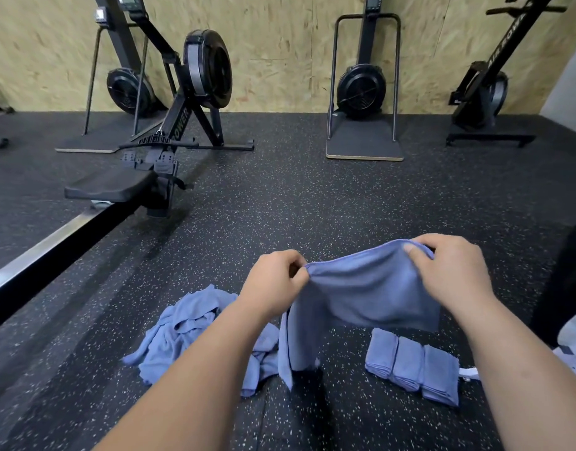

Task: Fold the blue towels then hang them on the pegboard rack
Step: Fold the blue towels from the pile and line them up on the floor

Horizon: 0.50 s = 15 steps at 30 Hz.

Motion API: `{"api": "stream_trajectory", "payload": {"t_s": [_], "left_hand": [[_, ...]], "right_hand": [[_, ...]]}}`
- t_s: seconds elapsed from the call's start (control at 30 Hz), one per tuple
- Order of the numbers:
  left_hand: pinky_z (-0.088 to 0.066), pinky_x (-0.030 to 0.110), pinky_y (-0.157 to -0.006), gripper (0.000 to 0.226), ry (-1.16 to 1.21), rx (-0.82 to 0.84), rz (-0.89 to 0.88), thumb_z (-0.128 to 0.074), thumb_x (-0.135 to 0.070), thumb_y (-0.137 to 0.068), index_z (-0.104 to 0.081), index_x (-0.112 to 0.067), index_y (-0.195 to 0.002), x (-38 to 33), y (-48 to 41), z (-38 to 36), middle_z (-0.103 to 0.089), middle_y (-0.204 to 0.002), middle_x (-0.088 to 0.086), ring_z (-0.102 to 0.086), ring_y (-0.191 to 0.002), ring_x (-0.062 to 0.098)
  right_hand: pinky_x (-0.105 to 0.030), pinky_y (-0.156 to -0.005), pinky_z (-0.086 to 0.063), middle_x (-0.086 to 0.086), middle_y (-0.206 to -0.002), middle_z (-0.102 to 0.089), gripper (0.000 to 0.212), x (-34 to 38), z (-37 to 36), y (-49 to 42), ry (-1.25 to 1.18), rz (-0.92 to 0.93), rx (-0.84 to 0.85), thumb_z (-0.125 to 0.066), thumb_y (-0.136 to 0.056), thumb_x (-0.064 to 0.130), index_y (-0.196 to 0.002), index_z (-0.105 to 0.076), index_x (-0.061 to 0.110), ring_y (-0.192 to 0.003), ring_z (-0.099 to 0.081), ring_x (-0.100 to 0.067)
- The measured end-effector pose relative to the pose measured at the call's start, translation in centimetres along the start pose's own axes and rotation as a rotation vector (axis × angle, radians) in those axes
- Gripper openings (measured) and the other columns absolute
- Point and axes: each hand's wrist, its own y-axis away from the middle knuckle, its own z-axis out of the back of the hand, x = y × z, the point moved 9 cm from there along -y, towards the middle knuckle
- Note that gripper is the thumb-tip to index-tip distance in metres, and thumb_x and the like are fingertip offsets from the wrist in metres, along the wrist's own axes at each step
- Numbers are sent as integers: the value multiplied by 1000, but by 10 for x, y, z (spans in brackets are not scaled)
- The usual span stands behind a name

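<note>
A blue towel (361,294) hangs in the air between my hands, above the dark speckled floor. My left hand (273,281) pinches its top left corner. My right hand (449,271) grips its top right edge, fingers curled over the cloth. One end of the towel droops down toward the floor at the lower left. A loose heap of unfolded blue towels (189,336) lies on the floor to the left, partly behind my left forearm. Three folded blue towels (413,366) lie side by side on the floor to the right.
A rowing machine (169,138) with its long rail runs along the left. Two more black fitness machines (364,89) stand against the wooden wall at the back. A dark object (569,275) stands at the right edge. No pegboard rack is in view.
</note>
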Motion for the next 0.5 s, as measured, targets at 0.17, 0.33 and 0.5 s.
{"api": "stream_trajectory", "payload": {"t_s": [0.17,0.33,0.5], "left_hand": [[-46,29,-69,9,135,6,-157,-64,-29,-100,-64,-30,-90,-30,7,-7,-65,-77,-13,-55,-71,6],[-43,28,-75,3,129,13,-316,-66,-30,-101,-69,-29,-102,-57,11,-11,-66,-92,-11,-55,-83,8],[-52,34,-76,6,15,-29,-241,-67,-33,-97,-72,-29,-96,-51,9,-7,-69,-85,-11,-62,-80,13]], "right_hand": [[-21,-66,-43,11,-74,-66,31,54,-35,19,-122,202,283,-79,-91,33,-119,-73,46,-68,-59,-3],[-36,-79,-53,10,-86,-69,32,78,-66,35,-39,306,388,-73,-92,44,-123,-68,50,-82,-62,-11],[-39,-79,-55,15,-86,-72,9,68,-58,26,-3,230,260,-73,-91,50,-94,-72,41,-86,-65,-17]]}}
